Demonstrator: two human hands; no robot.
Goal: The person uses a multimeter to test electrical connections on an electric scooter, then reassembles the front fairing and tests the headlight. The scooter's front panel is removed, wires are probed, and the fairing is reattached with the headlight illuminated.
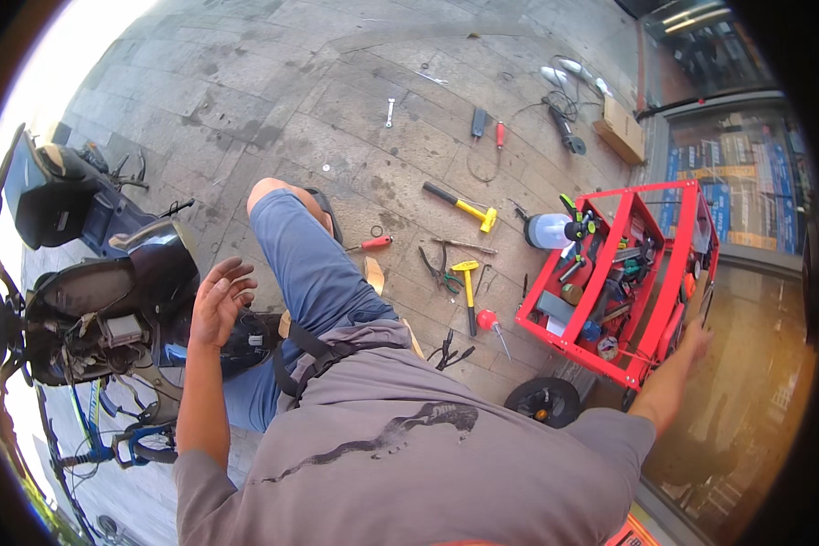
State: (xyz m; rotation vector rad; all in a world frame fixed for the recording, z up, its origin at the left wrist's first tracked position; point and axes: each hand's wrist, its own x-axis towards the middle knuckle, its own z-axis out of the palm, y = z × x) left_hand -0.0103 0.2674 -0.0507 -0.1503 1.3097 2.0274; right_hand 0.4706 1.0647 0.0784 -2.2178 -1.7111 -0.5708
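My left hand (pixel 220 300) is raised beside a partly dismantled motor scooter (pixel 123 309). Its fingers are loosely bent and apart, with nothing visible in them. On the far right, my right hand (pixel 694 340) reaches to the outer end of a red tool cart (pixel 601 300). A light brown, stick-like piece (pixel 699 293) and a thin dark edge appear right at its fingers. Those fingers are too small and partly hidden to show whether they grip anything. Loose tools and a spray bottle (pixel 548 231) with a clear body fill the cart's trays.
On the paving lie a yellow-headed hammer (pixel 469 207), a smaller yellow hammer (pixel 469 291), pliers (pixel 440 268), a red-handled screwdriver (pixel 371 244), a wrench (pixel 390 112) and an angle grinder (pixel 566 129). A loose wheel (pixel 542 401) sits below the cart. Glass doors (pixel 728 364) stand at right.
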